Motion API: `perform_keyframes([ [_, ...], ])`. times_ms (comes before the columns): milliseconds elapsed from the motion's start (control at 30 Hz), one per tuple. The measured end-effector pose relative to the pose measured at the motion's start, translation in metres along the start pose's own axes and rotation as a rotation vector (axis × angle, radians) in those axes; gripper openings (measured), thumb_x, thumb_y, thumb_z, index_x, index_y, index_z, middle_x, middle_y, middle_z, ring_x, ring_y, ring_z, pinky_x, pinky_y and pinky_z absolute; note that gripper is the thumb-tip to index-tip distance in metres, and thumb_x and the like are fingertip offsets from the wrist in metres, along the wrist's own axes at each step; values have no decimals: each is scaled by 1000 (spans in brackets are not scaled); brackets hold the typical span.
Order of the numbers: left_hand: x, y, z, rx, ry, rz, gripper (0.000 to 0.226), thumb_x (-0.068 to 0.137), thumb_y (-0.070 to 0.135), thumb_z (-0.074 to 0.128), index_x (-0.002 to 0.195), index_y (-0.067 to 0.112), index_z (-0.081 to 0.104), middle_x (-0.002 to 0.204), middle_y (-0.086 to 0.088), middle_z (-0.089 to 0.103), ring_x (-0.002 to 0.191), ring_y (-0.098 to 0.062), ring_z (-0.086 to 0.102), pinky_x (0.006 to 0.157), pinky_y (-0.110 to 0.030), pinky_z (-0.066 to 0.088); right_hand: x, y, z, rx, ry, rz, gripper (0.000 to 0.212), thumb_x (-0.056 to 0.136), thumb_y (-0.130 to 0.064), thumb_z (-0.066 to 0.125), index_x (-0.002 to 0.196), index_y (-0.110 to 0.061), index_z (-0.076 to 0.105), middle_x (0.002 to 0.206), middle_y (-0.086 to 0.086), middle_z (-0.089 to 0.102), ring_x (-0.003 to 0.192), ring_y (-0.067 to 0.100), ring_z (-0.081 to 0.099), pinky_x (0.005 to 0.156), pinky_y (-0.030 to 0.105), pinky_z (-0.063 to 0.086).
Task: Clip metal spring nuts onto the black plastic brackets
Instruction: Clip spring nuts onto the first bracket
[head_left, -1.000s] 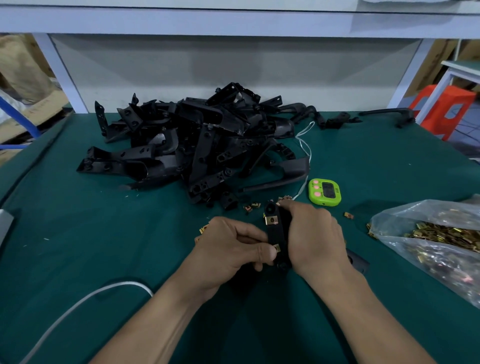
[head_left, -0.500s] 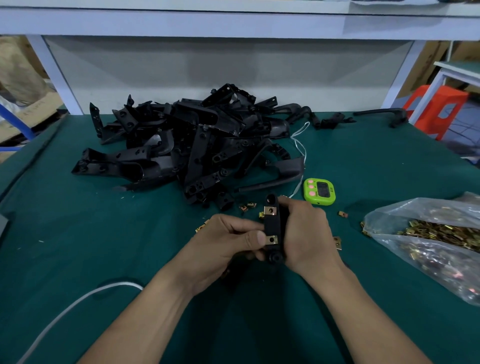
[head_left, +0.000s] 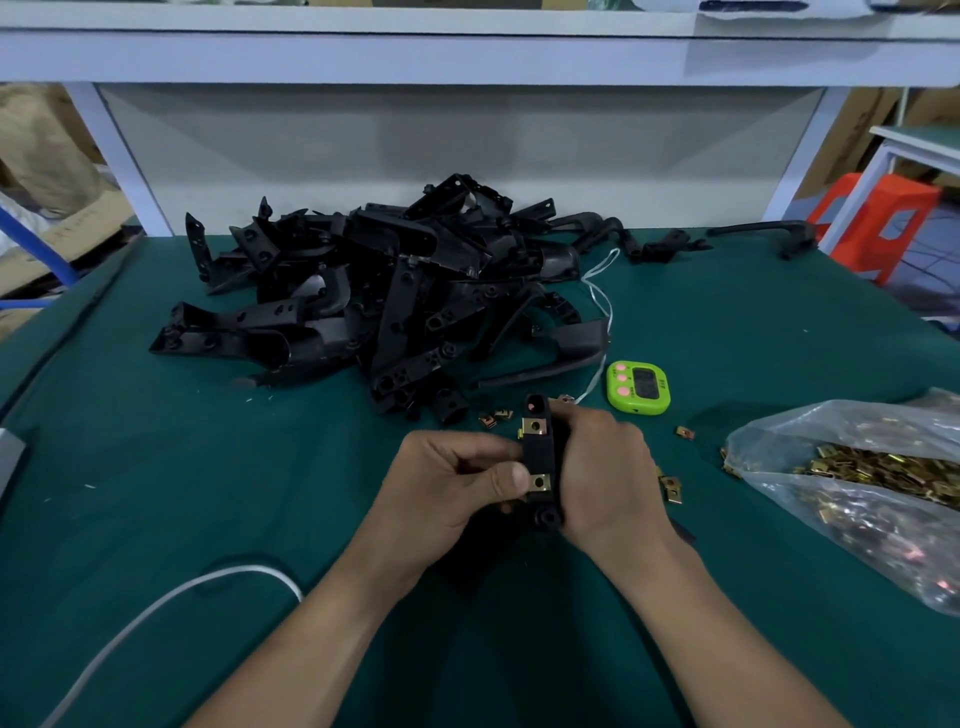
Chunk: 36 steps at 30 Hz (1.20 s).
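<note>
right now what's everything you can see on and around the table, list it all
held bracket: one, black, between both hands
clipped nuts: two, brass, on the held bracket, one high, one low
bracket pile: many, black, far middle of the table
stray brackets: a few, black, far right of the table
loose nuts: several, brass, on the table by the hands
bag: one, clear, holds brass nuts, right
timer: one, green, beyond the right hand
string: one, white, at the pile's right edge
cable: one, white, near left
table: one, green
stool: at least one, orange, off the table, far right
left hand: pinches the held bracket, thumb at the lower nut
right hand: grips the held bracket
</note>
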<state>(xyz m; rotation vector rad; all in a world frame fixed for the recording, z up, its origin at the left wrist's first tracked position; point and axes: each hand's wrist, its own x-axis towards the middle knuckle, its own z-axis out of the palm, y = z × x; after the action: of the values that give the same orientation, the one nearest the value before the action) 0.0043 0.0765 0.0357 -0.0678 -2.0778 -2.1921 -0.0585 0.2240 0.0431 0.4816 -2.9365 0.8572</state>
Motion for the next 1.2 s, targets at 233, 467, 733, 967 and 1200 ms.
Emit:
perform_keyframes([
  [233, -8, 0, 16, 365, 207, 55, 54, 84, 7, 80, 119, 45, 71, 96, 23, 77, 99, 5, 70, 90, -13, 50, 2, 8, -1, -91, 95, 61, 31, 81, -17, 67, 107, -33, 64, 80, -5, 63, 85, 33, 65, 66, 33, 38],
  [467, -11, 0, 21, 302, 252, 34, 53, 78, 4, 84, 115, 40, 71, 101, 20, 77, 100, 10, 68, 88, -6, 47, 2, 7, 3, -127, 92, 89, 37, 78, -14, 68, 108, -36, 63, 81, -3, 62, 89, 33, 66, 67, 33, 38],
  [733, -3, 20, 37, 349, 242, 84, 63, 86, 14, 79, 103, 72, 62, 85, 28, 74, 78, 10, 68, 65, -2, 46, 1, 11, -36, -31, -57, 54, 33, 74, -16, 70, 99, -34, 55, 82, -7, 64, 77, 24, 62, 59, 30, 46],
  [967, 37, 55, 85, -133, 212, -184, 29, 85, -5, 73, 94, 22, 80, 90, -1, 80, 85, -12, 74, 78, -21, 57, -53, 58, -120, 566, -160, 233, 28, 86, -13, 70, 103, -35, 73, 88, -2, 78, 82, 25, 74, 75, 36, 58],
  [1200, 50, 62, 236, -84, -144, -272, 25, 87, 0, 66, 98, 17, 81, 78, 5, 77, 58, -7, 67, 49, -15, 47, -152, 133, -179, 963, 259, 555, 26, 93, -5, 63, 98, -23, 80, 76, 3, 76, 60, 14, 69, 47, 21, 48],
])
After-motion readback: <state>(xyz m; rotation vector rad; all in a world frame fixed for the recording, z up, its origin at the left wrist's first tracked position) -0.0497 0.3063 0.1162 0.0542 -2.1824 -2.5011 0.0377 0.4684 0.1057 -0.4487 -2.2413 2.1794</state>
